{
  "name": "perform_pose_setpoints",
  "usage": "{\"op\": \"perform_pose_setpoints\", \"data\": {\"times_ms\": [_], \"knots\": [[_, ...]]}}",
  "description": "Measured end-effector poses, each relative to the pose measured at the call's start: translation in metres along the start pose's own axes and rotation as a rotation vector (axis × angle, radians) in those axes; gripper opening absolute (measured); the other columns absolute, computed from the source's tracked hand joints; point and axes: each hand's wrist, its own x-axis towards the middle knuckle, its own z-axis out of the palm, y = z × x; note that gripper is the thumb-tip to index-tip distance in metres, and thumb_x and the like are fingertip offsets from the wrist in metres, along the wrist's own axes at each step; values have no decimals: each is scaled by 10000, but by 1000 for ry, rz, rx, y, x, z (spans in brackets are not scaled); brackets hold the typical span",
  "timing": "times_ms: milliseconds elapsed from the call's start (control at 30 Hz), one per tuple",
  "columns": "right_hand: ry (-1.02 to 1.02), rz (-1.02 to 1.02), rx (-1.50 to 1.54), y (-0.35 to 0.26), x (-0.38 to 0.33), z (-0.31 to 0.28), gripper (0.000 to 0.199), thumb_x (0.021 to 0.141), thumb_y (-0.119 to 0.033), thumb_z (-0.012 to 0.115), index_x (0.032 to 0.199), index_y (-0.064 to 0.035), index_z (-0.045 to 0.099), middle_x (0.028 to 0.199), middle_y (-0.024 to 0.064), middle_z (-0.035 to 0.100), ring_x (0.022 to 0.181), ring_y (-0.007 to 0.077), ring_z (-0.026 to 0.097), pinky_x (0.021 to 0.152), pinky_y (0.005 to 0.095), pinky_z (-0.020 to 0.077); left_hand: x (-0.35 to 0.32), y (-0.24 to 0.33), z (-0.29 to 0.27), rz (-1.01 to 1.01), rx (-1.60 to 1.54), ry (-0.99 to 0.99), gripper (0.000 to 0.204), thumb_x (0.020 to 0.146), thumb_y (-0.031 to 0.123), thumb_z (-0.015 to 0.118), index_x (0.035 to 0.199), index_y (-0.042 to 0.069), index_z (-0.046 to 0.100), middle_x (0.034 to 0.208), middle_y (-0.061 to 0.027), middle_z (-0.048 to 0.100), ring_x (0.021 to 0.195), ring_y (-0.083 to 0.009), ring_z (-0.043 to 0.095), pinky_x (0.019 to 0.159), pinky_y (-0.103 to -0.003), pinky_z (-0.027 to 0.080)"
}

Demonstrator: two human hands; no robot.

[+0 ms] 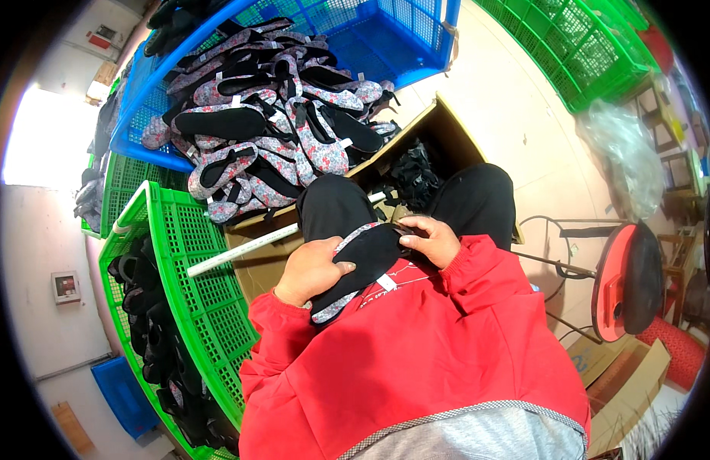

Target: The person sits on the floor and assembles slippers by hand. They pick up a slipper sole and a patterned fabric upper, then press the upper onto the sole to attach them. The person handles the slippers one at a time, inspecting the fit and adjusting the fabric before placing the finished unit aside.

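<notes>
A fabric slipper (366,261) with a black sole, floral edging and a small white tag lies across my lap, sole side up. My left hand (313,270) is closed on its left part, thumb pressed on the black sole. At the other end, my right hand (431,241) pinches the slipper's edge between thumb and fingers. Beyond my knees a big heap of similar floral slippers (316,149) spills from a blue plastic crate (393,42). Between my knees, an open cardboard box (454,126) holds small black pieces (416,176).
A white pipe (244,254) lies across the box, left of my knees. At left, a green crate (205,307) contains dark slippers (167,337). Another green crate (569,46) stands far right, near clear plastic wrapping (623,153). A round red-and-black stool (627,284) is at my right.
</notes>
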Motion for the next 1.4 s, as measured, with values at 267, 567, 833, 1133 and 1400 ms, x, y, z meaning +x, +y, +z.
{"op": "perform_pose_setpoints", "data": {"times_ms": [267, 567, 833, 1133, 1400], "knots": [[19, -36, -124, -4, 6, 3, 374, 831, -136, 732, 1170, 5, 665, 1089, 113, 688, 983, 188, 636, 887, 292, 486, 0, 7, 2, -37, 109, -8, 335, 793, 321, 707, 962, 43, 625, 905, -202, 674, 910, -394, 633, 773, -470, 493], [60, -3, -90, 2, 10, 5, 339, 826, -144, 738, 1128, 1, 690, 1072, 119, 700, 989, 190, 644, 892, 297, 488, -2, 15, 0, -45, 143, 1, 320, 797, 315, 705, 962, 53, 625, 906, -193, 678, 901, -389, 638, 776, -468, 496], [70, -54, -99, 8, 11, 3, 330, 819, -137, 745, 1120, -8, 695, 1065, 120, 703, 980, 195, 648, 889, 296, 490, -2, 16, 1, -38, 154, 10, 318, 794, 314, 705, 957, 52, 625, 901, -196, 677, 902, -390, 639, 772, -471, 495], [103, -18, -32, 11, 12, 0, 269, 842, -107, 729, 1086, 4, 706, 1049, 110, 702, 961, 176, 645, 860, 286, 490, -1, 15, 3, -27, 163, 19, 316, 791, 314, 706, 943, 50, 623, 891, -197, 674, 898, -394, 636, 766, -475, 494], [202, -60, -22, 6, 10, -1, 290, 864, -131, 718, 1126, -6, 700, 1072, 103, 694, 987, 186, 640, 885, 286, 480, 0, 15, 3, -28, 161, 8, 308, 794, 311, 704, 927, 47, 617, 895, -185, 675, 904, -387, 636, 766, -473, 496]]}}
